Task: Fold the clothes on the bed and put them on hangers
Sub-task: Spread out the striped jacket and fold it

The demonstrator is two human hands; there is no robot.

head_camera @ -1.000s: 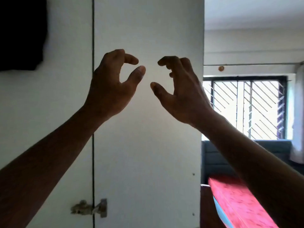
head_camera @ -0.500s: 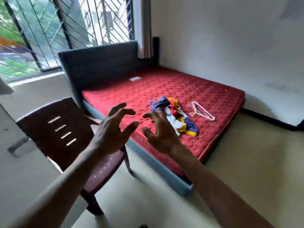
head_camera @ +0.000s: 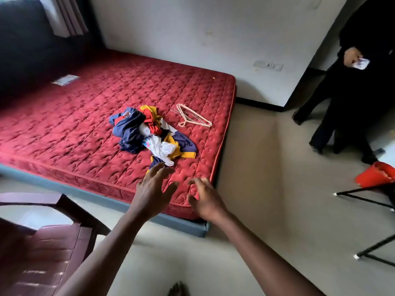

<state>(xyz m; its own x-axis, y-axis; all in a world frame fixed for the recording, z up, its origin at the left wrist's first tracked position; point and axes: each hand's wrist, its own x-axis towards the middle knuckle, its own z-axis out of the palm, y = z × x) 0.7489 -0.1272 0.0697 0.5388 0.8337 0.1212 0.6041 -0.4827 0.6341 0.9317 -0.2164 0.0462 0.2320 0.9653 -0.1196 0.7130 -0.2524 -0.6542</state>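
Note:
A crumpled pile of clothes [head_camera: 152, 133] in navy, red, yellow and white lies on the red quilted mattress [head_camera: 85, 116], near its right end. Several pink wire hangers [head_camera: 192, 117] lie just right of the pile. My left hand [head_camera: 152, 192] is stretched out in the air with fingers spread, just short of the pile's near edge. My right hand [head_camera: 205, 198] hovers beside it over the mattress corner, fingers loosely bent. Both hands hold nothing.
A dark maroon plastic chair [head_camera: 40, 238] stands at the lower left. A person in black [head_camera: 361, 82] stands at the right holding a phone. An orange bucket [head_camera: 376, 174] and a black metal frame [head_camera: 374, 248] sit on the floor at right.
The view swung from a white wardrobe door to the bed. The pile and hangers are now nearer and more central. My hands dropped lower and my fingers spread out.

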